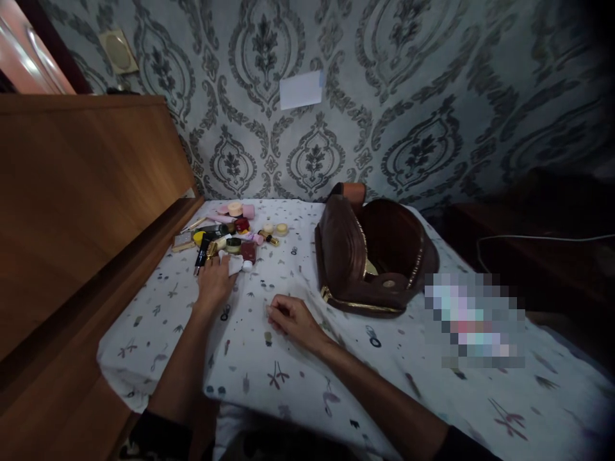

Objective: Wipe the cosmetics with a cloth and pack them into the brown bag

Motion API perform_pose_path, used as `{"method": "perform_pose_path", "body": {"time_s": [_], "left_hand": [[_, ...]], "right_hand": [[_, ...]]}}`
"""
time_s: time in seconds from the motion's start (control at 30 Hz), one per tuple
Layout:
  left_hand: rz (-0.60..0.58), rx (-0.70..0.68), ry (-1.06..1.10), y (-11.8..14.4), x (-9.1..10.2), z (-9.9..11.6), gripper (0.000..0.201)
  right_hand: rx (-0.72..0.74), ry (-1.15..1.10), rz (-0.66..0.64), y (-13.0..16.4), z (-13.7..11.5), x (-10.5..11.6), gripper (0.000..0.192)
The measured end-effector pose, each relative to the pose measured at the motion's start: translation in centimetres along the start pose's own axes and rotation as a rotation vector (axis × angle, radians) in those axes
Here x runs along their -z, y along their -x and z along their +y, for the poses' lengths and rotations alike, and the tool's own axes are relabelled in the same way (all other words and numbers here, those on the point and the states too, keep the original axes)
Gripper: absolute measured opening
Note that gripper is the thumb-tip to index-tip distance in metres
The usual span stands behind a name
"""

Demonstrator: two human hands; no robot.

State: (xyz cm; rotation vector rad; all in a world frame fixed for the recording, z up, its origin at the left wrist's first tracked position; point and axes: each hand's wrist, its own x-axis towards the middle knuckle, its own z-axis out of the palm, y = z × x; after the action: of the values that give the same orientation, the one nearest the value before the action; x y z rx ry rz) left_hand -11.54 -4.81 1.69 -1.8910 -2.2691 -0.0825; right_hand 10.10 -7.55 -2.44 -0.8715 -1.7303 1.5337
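My left hand (214,282) is at the near edge of a group of cosmetics. Its fingers are closed on a crumpled-looking white tube (234,262) with a white cap. Close by lie a black tube (202,250), a gold item (211,250), a dark red flat case (248,250) and a round jar (233,245). My right hand (294,321) is above the printed sheet with its fingers curled in; I see nothing held in it. To its right stands a brown bag (341,246), its gold zip undone and its mouth wide.
A wooden board (86,205) rises along the left side of the bed sheet (288,378). Patterned wallpaper (312,153) covers the wall behind. A blurred-out item (475,323) lies right of the bag. Pink containers (235,210) and small round pots (281,228) sit farther back.
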Motion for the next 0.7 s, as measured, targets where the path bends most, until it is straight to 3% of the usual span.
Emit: {"method": "perform_pose_path", "body": {"time_s": [0.2,0.33,0.43,0.53,0.7], "left_hand": [[0.028,-0.005,0.061,0.1,0.1,0.0,0.041],[0.097,0.014,0.253,-0.1,0.1,-1.3,0.037],[0.212,0.034,0.485,-1.2,0.4,-3.7,0.036],[0.292,0.141,0.656,-2.9,0.8,-7.1,0.035],[0.284,0.222,0.746,-6.1,0.9,-11.4,0.038]], "right_hand": [[-0.016,-0.014,-0.004,0.0,-0.1,-0.1,0.037],[-0.018,-0.008,0.007,-0.1,-0.1,-0.1,0.037],[-0.023,0.006,0.013,-0.1,0.2,0.0,0.037],[-0.016,0.009,0.010,-0.1,0.3,0.1,0.037],[-0.028,-0.033,0.003,-0.1,0.0,0.0,0.038]]}}
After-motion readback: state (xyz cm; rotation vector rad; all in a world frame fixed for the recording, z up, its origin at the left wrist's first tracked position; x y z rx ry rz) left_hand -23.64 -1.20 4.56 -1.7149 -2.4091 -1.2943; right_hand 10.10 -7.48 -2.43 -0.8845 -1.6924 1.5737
